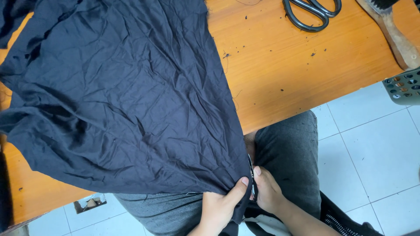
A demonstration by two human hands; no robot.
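A large, crumpled dark navy cloth point(118, 91) lies spread over the orange wooden table point(280, 70) and hangs down over its near edge onto my lap. My left hand point(218, 207) pinches the cloth's lower corner between thumb and fingers. Right beside it, my right hand point(267, 192) grips the same hanging edge, thumb against the fabric. Both hands sit close together above my grey trousers point(288, 153), just below the table's edge.
Black-handled scissors point(311, 13) lie at the table's far edge. A wooden-backed brush point(393, 32) rests at the top right. A grey perforated plastic object point(404, 85) sits by the table's right corner. Thread bits dot the tabletop. White floor tiles point(376, 144) lie to the right.
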